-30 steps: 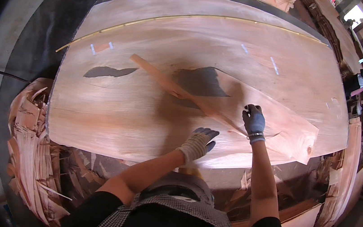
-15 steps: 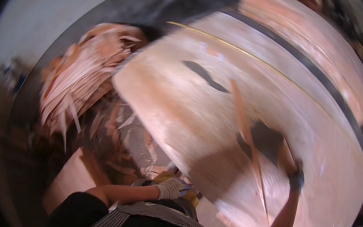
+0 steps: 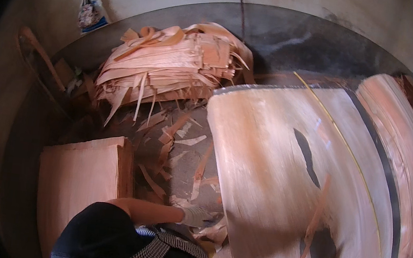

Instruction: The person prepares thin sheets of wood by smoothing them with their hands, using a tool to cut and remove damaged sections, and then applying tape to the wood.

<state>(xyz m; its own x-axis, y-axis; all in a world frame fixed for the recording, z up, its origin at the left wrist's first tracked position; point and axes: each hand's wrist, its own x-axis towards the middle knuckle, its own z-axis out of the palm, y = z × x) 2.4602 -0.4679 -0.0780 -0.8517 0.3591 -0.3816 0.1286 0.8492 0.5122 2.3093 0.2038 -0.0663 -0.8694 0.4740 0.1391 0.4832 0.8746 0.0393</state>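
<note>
Veneer scraps litter the floor just left of the big veneer sheet, and the gloved left hand reaches down among them near that sheet's lower left edge. The hand's fingers are curled toward the strips below them, but whether they have closed on a strip cannot be told. Most loose strips run lengthwise away from the person, up from the hand, so they lie ahead of the left hand. On the sheet itself a long thin strip runs from its middle toward its bottom edge, beside a dark gap. The right hand is barely visible at the bottom edge, its grip unclear. Beyond the scraps, up and left of the sheet, sits a heap of veneer offcuts; left of the hand stands a neat stack of cut veneer.
</note>
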